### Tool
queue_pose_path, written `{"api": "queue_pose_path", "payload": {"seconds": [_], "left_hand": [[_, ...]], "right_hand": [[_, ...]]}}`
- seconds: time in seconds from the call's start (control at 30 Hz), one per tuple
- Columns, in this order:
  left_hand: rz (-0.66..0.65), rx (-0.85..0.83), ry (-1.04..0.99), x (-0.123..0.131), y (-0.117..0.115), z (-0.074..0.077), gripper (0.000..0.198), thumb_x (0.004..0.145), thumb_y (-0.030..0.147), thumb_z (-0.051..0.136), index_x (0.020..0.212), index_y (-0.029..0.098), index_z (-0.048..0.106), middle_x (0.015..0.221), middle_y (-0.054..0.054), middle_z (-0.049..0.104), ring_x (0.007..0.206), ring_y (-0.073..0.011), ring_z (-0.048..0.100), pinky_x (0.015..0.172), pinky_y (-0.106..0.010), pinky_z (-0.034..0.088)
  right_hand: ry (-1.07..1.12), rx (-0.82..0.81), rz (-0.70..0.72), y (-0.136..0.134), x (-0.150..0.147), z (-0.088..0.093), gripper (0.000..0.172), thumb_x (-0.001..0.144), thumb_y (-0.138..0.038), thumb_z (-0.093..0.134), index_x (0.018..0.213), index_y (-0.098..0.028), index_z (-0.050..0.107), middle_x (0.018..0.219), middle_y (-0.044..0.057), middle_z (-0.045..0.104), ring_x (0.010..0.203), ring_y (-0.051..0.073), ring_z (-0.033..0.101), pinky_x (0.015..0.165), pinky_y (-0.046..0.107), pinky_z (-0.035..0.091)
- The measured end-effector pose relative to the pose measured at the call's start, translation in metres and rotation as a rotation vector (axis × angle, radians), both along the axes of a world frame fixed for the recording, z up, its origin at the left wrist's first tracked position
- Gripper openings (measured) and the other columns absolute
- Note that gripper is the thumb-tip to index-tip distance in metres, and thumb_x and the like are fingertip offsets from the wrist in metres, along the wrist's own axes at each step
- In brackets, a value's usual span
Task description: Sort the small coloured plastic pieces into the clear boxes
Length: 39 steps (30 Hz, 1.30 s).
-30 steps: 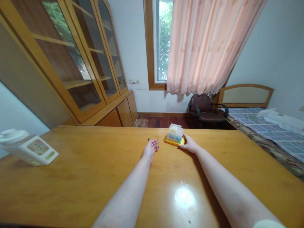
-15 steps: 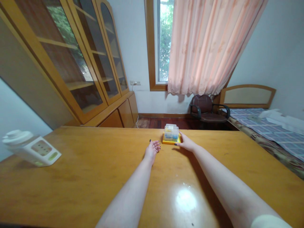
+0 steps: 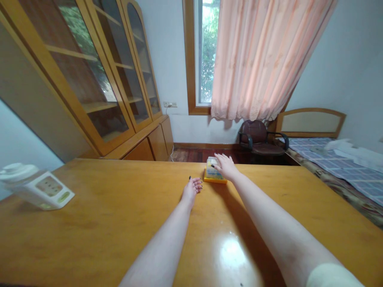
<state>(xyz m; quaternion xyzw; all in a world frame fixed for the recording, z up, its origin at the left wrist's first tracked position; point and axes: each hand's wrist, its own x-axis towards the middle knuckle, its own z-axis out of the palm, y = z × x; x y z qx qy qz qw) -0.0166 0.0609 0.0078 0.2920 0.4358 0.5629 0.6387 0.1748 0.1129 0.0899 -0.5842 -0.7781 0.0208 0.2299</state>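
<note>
On the table point(image 3: 119, 223), a clear box point(image 3: 213, 174); yellow base point(image 3: 215, 181) beneath.

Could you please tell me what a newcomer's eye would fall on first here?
Probably the pink curtain beside the visible strip of window, top centre-right. Next, perhaps, the clear box on a yellow base near the far edge of the table, the right hand hiding part of it and the left hand to its left. A white-lidded container at the table's left also stands out.
</note>
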Motion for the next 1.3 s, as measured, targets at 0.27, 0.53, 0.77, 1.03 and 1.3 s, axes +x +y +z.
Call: {"api": "queue_pose_path", "payload": {"seconds": [0.27, 0.53, 0.77, 1.03, 1.3], "left_hand": [[0.008, 0.27, 0.155, 0.011, -0.013, -0.007, 0.038, 0.078, 0.048, 0.058, 0.1, 0.017, 0.061, 0.093, -0.005, 0.066, 0.07, -0.0119, 0.061, 0.069, -0.025, 0.047], [-0.376, 0.551, 0.172, 0.029, -0.035, 0.0, 0.055, 0.08, 0.053, 0.056, 0.122, 0.017, 0.054, 0.13, -0.011, 0.053, 0.124, -0.0261, 0.043, 0.108, -0.039, 0.028], [-0.242, 0.397, 0.23, 0.027, -0.023, -0.014, 0.061, 0.07, 0.048, 0.069, 0.12, 0.017, 0.05, 0.117, -0.013, 0.06, 0.111, -0.0247, 0.055, 0.1, -0.04, 0.037], [-0.186, 0.335, 0.361, 0.029, -0.02, -0.023, 0.047, 0.072, 0.043, 0.068, 0.108, 0.015, 0.059, 0.105, -0.012, 0.064, 0.1, -0.0236, 0.059, 0.092, -0.038, 0.043], [-0.193, 0.3, 0.347, 0.03, -0.019, -0.022, 0.047, 0.071, 0.045, 0.068, 0.104, 0.013, 0.061, 0.106, -0.013, 0.065, 0.098, -0.0234, 0.06, 0.092, -0.038, 0.043]], "right_hand": [[0.421, 0.219, 0.113, -0.052, -0.008, -0.02, 0.052, 0.082, -0.036, 0.056, 0.129, -0.016, 0.044, 0.119, 0.015, 0.057, 0.108, 0.025, 0.054, 0.096, 0.044, 0.041], [0.678, 0.045, 0.25, -0.114, -0.019, -0.073, 0.039, 0.088, -0.03, 0.044, 0.126, -0.019, 0.047, 0.124, 0.012, 0.055, 0.115, 0.022, 0.052, 0.099, 0.04, 0.041], [0.384, -0.068, 0.243, -0.111, -0.026, -0.071, 0.04, 0.092, -0.027, 0.035, 0.13, -0.018, 0.046, 0.128, 0.012, 0.054, 0.117, 0.021, 0.051, 0.098, 0.038, 0.041], [0.072, -0.138, 0.041, -0.123, -0.033, -0.053, 0.034, 0.095, -0.028, 0.031, 0.111, -0.015, 0.058, 0.092, 0.01, 0.07, 0.079, 0.02, 0.065, 0.07, 0.027, 0.043], [-0.019, -0.112, 0.0, -0.124, -0.036, -0.051, 0.032, 0.094, -0.023, 0.032, 0.108, -0.013, 0.059, 0.085, 0.009, 0.07, 0.074, 0.019, 0.064, 0.066, 0.026, 0.038]]}}
